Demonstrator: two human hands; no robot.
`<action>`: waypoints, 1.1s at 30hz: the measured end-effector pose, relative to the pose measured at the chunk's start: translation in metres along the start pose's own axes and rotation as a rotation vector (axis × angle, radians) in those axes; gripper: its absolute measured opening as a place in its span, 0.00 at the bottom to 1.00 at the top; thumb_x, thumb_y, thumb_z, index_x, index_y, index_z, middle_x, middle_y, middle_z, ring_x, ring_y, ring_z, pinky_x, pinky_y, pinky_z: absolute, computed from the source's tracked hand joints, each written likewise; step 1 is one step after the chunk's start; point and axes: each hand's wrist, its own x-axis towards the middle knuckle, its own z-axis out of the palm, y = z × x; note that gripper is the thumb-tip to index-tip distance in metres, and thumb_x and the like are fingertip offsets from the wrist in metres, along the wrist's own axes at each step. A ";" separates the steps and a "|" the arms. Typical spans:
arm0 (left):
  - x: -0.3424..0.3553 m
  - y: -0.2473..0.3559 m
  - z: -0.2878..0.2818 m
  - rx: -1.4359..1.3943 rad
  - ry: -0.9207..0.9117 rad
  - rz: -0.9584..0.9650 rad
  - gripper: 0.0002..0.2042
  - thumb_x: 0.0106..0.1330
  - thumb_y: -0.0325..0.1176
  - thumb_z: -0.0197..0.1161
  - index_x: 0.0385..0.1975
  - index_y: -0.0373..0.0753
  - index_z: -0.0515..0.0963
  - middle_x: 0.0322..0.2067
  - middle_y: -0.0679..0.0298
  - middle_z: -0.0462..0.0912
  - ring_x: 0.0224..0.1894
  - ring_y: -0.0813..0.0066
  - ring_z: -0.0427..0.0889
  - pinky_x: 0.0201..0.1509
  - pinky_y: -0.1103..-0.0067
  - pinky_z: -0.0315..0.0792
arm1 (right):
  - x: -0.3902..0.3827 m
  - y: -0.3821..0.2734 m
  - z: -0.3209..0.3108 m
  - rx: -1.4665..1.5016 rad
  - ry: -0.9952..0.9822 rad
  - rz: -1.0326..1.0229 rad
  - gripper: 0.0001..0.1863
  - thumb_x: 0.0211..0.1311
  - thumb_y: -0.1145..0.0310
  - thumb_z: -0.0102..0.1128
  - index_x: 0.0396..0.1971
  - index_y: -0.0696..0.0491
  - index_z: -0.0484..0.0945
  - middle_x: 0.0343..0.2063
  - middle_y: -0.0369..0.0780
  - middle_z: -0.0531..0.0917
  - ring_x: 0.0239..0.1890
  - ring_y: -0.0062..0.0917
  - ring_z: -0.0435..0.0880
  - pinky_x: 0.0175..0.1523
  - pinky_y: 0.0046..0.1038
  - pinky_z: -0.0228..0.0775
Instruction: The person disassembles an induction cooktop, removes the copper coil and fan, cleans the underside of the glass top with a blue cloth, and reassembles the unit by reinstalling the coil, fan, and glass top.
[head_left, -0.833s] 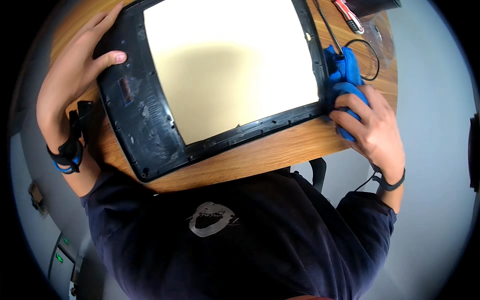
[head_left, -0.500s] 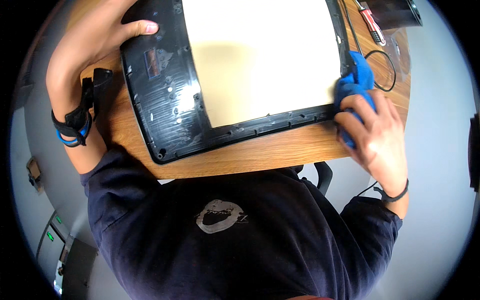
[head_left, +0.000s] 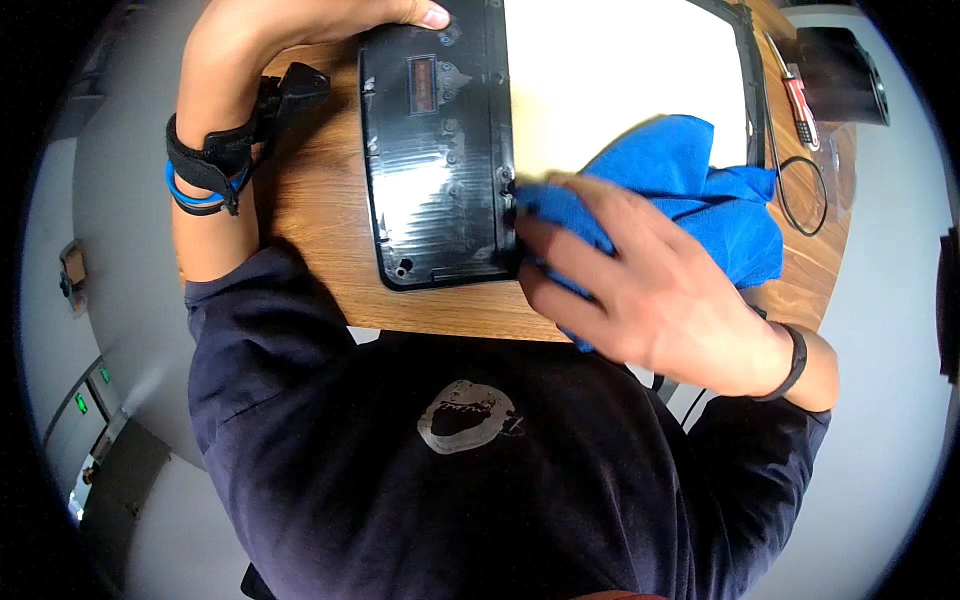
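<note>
A black plastic frame [head_left: 440, 200] with a pale, bright panel [head_left: 600, 70] in its middle lies on the wooden table. My left hand [head_left: 395, 12] is at its far left part, the thumb pressed on the black surface; its other fingers are cut off by the picture's top. In my right hand [head_left: 640, 270] is a bunched blue cloth [head_left: 690, 190], pressed on the near edge of the frame where the black border meets the pale panel. Part of the cloth spreads loosely over the panel's near right corner. My right fingertips are slightly blurred.
A red and white handled screwdriver [head_left: 799, 108] lies at the far right, beside a black cylindrical object [head_left: 845, 75]. A thin black cable [head_left: 783, 200] loops near the table's right edge. A dark strap device [head_left: 295, 92] hangs by my left wrist.
My right hand has swept the blue cloth left along the near edge from the right corner. Frame and table appear shifted right in the picture; my left thumb stays on the frame.
</note>
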 end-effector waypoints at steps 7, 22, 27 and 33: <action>-0.010 0.024 -0.012 -0.023 -0.004 -0.098 0.48 0.69 0.51 0.79 0.80 0.25 0.65 0.66 0.43 0.80 0.70 0.45 0.80 0.74 0.63 0.76 | -0.023 0.015 -0.036 -0.085 -0.290 0.096 0.28 0.54 0.70 0.81 0.55 0.27 0.89 0.61 0.35 0.83 0.59 0.34 0.87 0.47 0.32 0.91; 0.002 0.013 -0.013 -0.160 -0.158 -0.116 0.50 0.68 0.54 0.78 0.79 0.23 0.65 0.66 0.42 0.79 0.71 0.46 0.76 0.78 0.63 0.72 | -0.017 0.018 -0.046 -0.035 -0.242 0.016 0.13 0.56 0.66 0.70 0.43 0.42 0.88 0.49 0.35 0.79 0.49 0.31 0.82 0.38 0.24 0.81; -0.009 -0.004 0.027 -0.142 0.128 -0.076 0.47 0.62 0.36 0.82 0.83 0.42 0.67 0.77 0.47 0.75 0.79 0.44 0.72 0.84 0.61 0.69 | -0.050 0.022 -0.083 -0.043 -0.423 0.311 0.15 0.50 0.72 0.81 0.39 0.41 0.92 0.52 0.35 0.84 0.52 0.32 0.87 0.46 0.33 0.89; -0.010 0.008 0.010 -0.229 0.030 -0.165 0.48 0.60 0.34 0.83 0.83 0.41 0.67 0.75 0.49 0.76 0.79 0.44 0.72 0.83 0.60 0.69 | -0.080 0.042 -0.108 -0.219 -0.594 0.655 0.23 0.52 0.71 0.82 0.50 0.44 0.88 0.56 0.38 0.83 0.59 0.42 0.87 0.52 0.39 0.91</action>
